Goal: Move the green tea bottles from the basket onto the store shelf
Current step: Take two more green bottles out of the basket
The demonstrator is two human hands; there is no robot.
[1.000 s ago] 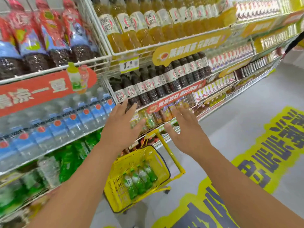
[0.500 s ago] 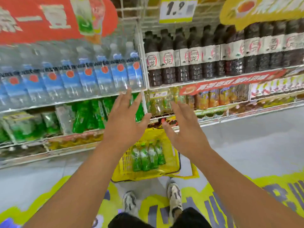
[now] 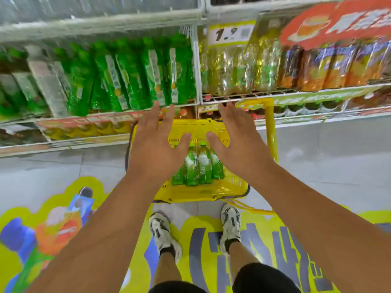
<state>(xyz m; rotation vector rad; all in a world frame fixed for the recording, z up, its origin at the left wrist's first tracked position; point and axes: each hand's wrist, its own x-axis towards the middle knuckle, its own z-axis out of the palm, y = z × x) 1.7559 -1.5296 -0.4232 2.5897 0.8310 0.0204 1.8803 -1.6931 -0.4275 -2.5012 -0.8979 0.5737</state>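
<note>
In the yellow basket point(image 3: 232, 182), four green tea bottles point(image 3: 197, 166) stand under two spread hands.

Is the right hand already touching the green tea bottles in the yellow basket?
Cannot tell. In the head view the open right hand overlaps the green tea bottles in the yellow basket; no contact or gap shows plainly.

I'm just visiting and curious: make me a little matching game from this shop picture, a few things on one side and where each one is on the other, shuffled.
Things:
1. green tea bottles
2. yellow basket
3. price tag reading 1.9
4. left hand

Places:
A. on the shelf edge, above the yellowish bottles
B. on the floor, just ahead of the person's shoes
C. standing upright inside the basket
D. open, above the basket's left side

Pairs: 1-C, 2-B, 3-A, 4-D
</note>
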